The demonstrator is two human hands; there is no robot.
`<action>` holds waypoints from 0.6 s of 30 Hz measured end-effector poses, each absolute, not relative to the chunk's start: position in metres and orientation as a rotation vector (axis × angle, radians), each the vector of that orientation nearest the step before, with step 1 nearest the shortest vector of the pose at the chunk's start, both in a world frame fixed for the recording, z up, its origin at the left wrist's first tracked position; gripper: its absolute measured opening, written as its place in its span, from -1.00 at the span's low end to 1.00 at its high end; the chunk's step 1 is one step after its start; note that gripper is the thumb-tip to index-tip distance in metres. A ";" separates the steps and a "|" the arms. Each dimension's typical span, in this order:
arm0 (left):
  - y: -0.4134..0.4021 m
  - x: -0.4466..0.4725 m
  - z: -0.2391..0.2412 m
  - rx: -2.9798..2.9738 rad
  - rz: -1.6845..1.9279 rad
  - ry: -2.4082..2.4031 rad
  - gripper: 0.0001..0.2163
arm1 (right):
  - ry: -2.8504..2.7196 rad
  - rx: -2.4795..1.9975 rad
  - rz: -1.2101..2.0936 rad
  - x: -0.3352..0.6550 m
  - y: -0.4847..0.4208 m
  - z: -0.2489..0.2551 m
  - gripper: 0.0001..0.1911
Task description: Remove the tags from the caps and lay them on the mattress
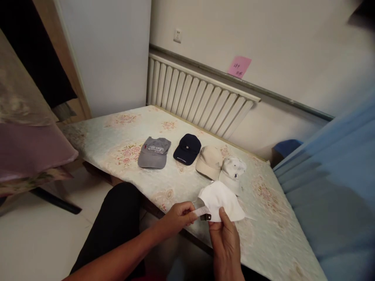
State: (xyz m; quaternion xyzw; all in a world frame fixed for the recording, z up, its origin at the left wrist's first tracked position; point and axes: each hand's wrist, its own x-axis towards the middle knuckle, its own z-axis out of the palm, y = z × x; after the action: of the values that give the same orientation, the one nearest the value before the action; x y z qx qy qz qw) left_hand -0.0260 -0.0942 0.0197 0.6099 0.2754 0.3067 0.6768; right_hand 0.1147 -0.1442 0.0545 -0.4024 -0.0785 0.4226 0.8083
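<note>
A plain white cap (220,199) is held over the near edge of the flowered table (117,134). My left hand (178,217) pinches its white back strap (202,212), which ends in a small dark buckle. My right hand (225,238) grips the cap's rear edge beside that buckle, thumb on top. Farther back on the table lie a grey cap (154,152), a navy cap (187,148), a beige cap (209,162) and a white patterned cap (233,171) in a row.
A white radiator (196,99) runs along the wall behind the table, with a pink note (239,66) above it. Blue fabric (334,183) hangs at the right. Folded pink and floral bedding (26,148) sits at the left. My black-trousered knee (117,218) is below the table edge.
</note>
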 end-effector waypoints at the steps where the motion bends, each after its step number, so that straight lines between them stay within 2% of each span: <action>1: -0.094 -0.025 0.019 1.330 0.697 0.617 -0.78 | -0.165 -0.868 0.899 0.114 -0.145 0.055 -0.35; 18: -0.097 -0.014 0.017 1.082 0.687 0.523 -0.80 | -0.212 -0.899 0.965 0.107 -0.142 0.045 -0.39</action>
State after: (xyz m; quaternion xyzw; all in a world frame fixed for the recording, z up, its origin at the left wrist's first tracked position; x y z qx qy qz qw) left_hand -0.0140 -0.0972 0.0168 0.4988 0.2409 0.3166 0.7700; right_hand 0.1070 -0.1417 0.0448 -0.4169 -0.0983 0.4474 0.7851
